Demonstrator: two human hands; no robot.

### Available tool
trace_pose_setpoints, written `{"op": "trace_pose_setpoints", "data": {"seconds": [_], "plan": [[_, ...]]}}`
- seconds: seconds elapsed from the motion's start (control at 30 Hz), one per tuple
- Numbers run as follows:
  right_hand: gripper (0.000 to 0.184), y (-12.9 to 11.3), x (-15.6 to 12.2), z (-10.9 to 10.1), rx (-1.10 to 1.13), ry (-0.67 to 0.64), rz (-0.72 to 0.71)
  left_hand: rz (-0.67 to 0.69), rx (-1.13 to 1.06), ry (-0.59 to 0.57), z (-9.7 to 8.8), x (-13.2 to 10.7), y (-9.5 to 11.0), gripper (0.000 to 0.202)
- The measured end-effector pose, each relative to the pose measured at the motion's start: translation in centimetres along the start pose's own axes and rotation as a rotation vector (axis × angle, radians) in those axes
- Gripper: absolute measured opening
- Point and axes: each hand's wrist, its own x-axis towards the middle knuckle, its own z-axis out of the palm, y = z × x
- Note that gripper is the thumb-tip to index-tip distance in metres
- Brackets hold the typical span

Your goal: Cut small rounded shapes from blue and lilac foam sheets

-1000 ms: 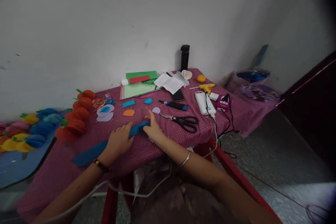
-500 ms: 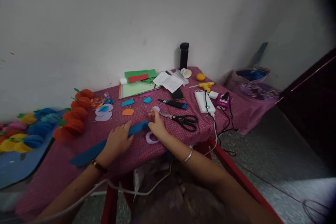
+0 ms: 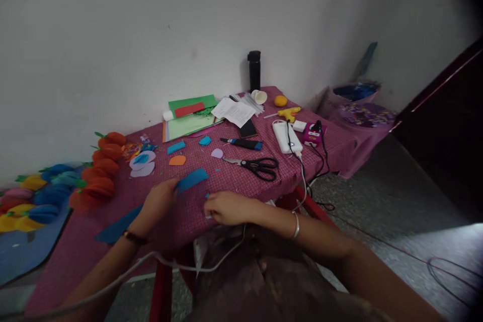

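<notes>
A long blue strip of paper or felt lies slantwise on the checked tablecloth. My left hand covers its middle, with the fingers closed over it. Near the table's front edge, my right hand has its fingers curled down around the lavender ring, of which only a pale edge shows. A small blue scrap peeks out beside those fingers. Beyond the hands lie an orange cutout, a lavender disc, a blue rectangle and black-handled scissors.
A utility knife, a white power bank with cables, a yellow glue gun and a black bottle stand or lie farther right. Orange pumpkin shapes line the left side. Coloured sheets lie at the back.
My right hand has drawn back from the strip's far end to the lavender ring near the edge. My left hand stays on the strip. The view has shifted slightly.
</notes>
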Motion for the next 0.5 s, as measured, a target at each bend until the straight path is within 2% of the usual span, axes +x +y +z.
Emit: {"op": "trace_pose_setpoints", "data": {"seconds": [0.07, 0.1, 0.13, 0.23, 0.3, 0.4, 0.5], "plan": [[0.016, -0.6, -0.7, -0.8, 0.100, -0.163, -0.133, -0.008, -0.007, 0.042, -0.6, -0.5, -0.3, 0.025], [0.015, -0.8, -0.9, -1.2, 0.148, -0.157, -0.133, -0.006, -0.008, 0.076, -0.9, -0.9, -0.5, 0.025], [0.013, -0.9, -1.1, -1.8, 0.178, -0.067, -0.075, 0.006, -0.010, 0.138, -1.1, -1.3, -0.8, 0.026], [0.014, -1.0, -1.0, -3.2, 0.146, 0.417, 0.182, 0.140, -0.027, 0.478, -1.5, -2.7, -1.5, 0.024], [0.028, -1.1, -0.5, -3.8, 0.116, 0.603, 0.193, 0.251, -0.041, 0.663, -1.3, -3.6, -1.8, 0.022], [0.048, -1.6, 0.0, -4.0, 0.180, 0.637, 0.060, 0.360, -0.058, 0.762, -0.8, -4.3, -1.9, 0.021], [0.056, -2.2, 0.1, -3.6, 0.368, 0.602, -0.023, 0.435, -0.090, 0.845, 0.0, -4.5, -1.9, 0.024]]}}
